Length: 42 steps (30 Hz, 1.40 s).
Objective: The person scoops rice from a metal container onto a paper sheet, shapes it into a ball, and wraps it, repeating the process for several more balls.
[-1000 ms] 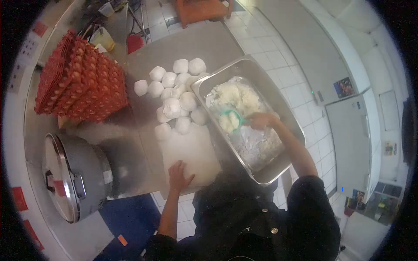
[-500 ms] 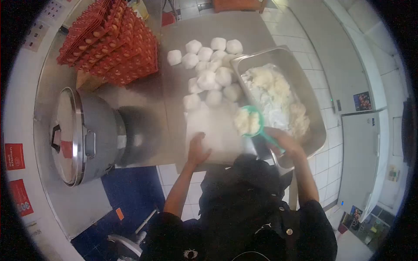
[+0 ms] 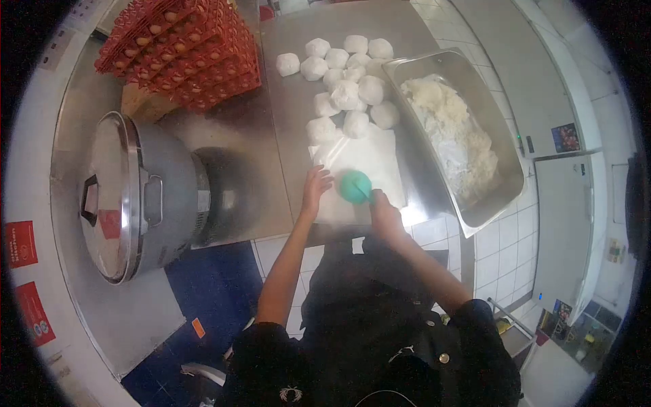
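Observation:
My right hand (image 3: 385, 216) grips the handle of a green scoop (image 3: 354, 185). The scoop is turned bowl-down over white square sheets (image 3: 380, 156) on the steel table; what lies under it is hidden. At the left edge of the sheets is my left hand (image 3: 317, 186), open, its fingers slightly apart and pointing toward the scoop. Several white wrapped balls (image 3: 355, 125) sit just beyond the sheets. To the right, a deep steel pan (image 3: 500, 190) holds a white, rice-like mass (image 3: 444, 115).
A large lidded metal pot (image 3: 166, 197) stands at the left. Behind it rise stacked red trays of eggs (image 3: 196, 61). The steel table (image 3: 298, 27) ends close to my body, and a white cabinet (image 3: 563, 224) stands beyond the tiles at the right.
My right hand has brought the scoop left from beside the pan and turned it bowl-down over the sheets. The white food seen in its bowl is now hidden. My left hand stays beside the sheets.

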{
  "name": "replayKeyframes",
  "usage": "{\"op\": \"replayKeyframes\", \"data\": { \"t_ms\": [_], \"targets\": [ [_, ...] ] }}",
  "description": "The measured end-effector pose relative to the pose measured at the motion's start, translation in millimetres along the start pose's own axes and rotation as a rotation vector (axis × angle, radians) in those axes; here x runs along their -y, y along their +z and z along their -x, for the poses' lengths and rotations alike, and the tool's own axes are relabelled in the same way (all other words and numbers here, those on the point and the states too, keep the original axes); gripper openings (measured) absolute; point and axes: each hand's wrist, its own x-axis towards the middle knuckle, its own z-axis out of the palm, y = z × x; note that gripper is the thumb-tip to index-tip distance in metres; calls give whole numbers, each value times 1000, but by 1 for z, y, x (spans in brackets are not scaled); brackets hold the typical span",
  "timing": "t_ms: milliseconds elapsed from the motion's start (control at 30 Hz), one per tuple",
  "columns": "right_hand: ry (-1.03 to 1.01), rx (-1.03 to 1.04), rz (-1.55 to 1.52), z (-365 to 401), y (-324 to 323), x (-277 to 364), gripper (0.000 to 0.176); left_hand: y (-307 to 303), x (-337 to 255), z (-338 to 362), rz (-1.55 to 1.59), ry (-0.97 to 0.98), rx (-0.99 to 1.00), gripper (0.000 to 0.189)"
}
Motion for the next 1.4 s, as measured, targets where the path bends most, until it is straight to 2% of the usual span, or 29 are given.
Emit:
{"op": "replayKeyframes", "data": {
  "t_ms": [67, 100, 267, 300, 367, 467, 500, 600, 700, 800, 1000, 1033, 1133, 1200, 1300, 1400],
  "targets": [
    [53, 79, 144, 2, 19, -1, 41, -1, 0, 0, 2, -7, 13, 48],
    [-11, 41, 241, 4, 25, 4, 43, -3, 5, -1, -15, 0, 14, 49],
    [20, -6, 527, 4, 37, 19, 45, -7, 11, 1, -37, 74, 43, 47],
    [21, -11, 554, 4, 39, 19, 46, -5, 9, 8, -254, 176, 35, 52],
    [45, 30, 411, 4, 43, 10, 40, -1, 1, 24, -689, 389, 16, 62],
    [76, 194, 203, -5, 24, 18, 31, 10, -21, 55, -1119, 540, 2, 86],
    [90, 265, 134, -7, 17, 22, 28, 6, -13, 56, -1179, 391, 49, 102],
    [32, 131, 178, -5, 29, 10, 20, 3, 1, 55, -1389, 294, 26, 120],
    [62, 101, 218, -10, 31, 9, 20, 7, -7, 55, -1520, 185, 50, 129],
    [144, 39, 208, -23, 33, 13, 21, 6, -8, 55, -1530, 173, 60, 130],
    [388, 159, 45, -40, 22, 22, 26, 3, -1, 51, -1609, 184, 63, 132],
    [417, 250, 41, -42, 15, 22, 27, 4, 3, 52, -1609, 167, 68, 132],
    [334, 234, 139, -44, 13, 21, 30, 4, 3, 51, -1611, 161, 70, 133],
    [256, 141, 27, -39, 19, 10, 32, 3, 2, 50, -1624, 172, 51, 133],
    [247, 179, -109, -36, -1, 12, 35, 5, -2, 52, -1621, 152, 54, 134],
    [166, 78, -167, -35, -4, 5, 31, 10, -4, 55, -1658, 132, 42, 131]
  ]
}}
